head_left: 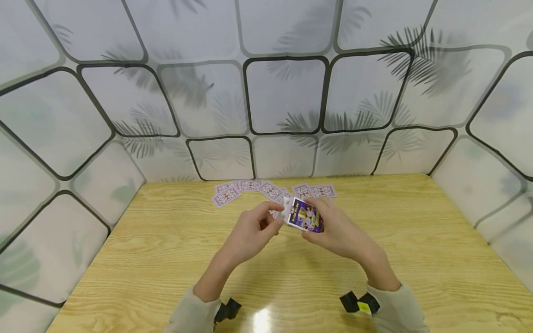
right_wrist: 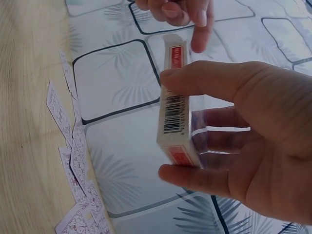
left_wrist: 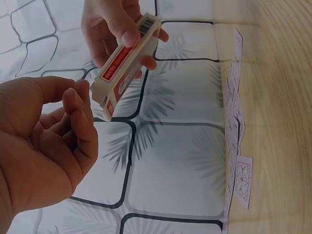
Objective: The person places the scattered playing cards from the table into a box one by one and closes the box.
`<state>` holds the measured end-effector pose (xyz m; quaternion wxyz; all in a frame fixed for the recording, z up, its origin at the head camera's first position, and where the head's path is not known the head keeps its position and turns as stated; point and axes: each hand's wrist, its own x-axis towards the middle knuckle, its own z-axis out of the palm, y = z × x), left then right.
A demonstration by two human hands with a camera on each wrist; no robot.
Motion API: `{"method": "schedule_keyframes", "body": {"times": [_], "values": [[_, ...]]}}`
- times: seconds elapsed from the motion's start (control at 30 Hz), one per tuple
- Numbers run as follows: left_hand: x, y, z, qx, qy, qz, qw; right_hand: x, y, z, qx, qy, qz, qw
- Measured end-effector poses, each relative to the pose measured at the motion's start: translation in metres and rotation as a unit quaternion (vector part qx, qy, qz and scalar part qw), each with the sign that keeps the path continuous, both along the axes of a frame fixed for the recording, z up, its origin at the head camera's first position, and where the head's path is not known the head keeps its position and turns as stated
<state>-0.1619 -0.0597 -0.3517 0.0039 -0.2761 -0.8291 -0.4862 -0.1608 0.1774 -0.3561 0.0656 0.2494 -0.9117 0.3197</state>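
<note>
My right hand (head_left: 339, 229) holds a playing-card box (head_left: 306, 215) above the table, thumb on one narrow side and fingers on the other. The box's broad face is purple with a yellow picture; a barcode and red label (right_wrist: 176, 57) mark its narrow side. At the end facing left, a pale flap (head_left: 285, 206) stands out from the box. Close to this flap is my left hand (head_left: 254, 229), fingers bent loosely and tips right by the box end. In the left wrist view, the left hand (left_wrist: 48, 136) shows nothing gripped in its palm.
Several patterned playing cards (head_left: 226, 196) lie face down and overlapping near the wooden table's (head_left: 166, 259) back edge, some partly behind the hands. Patterned fabric walls (head_left: 287, 157) rise behind the table and at both sides.
</note>
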Motion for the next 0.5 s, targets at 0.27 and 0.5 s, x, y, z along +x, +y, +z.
{"method": "schedule_keyframes", "body": {"times": [0.27, 0.5], "values": [[0.0061, -0.0006, 0.0072, 0.009, 0.034, -0.037, 0.9987, -0.0060, 0.0016, -0.0008, -0.089, 0.015, -0.001, 0.996], [0.0069, -0.0008, 0.0075, -0.003, 0.040, -0.065, 0.9971, -0.0072, 0.0027, -0.0008, -0.086, 0.046, -0.009, 0.995]]}}
